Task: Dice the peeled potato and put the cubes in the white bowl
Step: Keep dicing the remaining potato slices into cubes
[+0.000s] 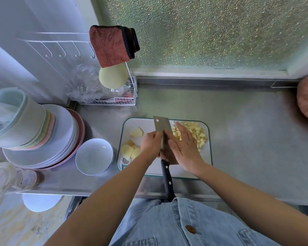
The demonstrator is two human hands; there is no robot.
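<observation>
Flanking the cleaver [162, 127], both hands [151, 142]

left hand [151, 143] gripping, right hand [184, 148] flat

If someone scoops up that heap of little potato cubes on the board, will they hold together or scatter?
Probably scatter: the potato cubes lie as a loose heap of small separate pieces, so some may tumble off. Their fresh-cut faces may be damp, so they could slip or cling. Blocky, they shouldn't roll far; the broad cleaver could likely carry them.
</observation>
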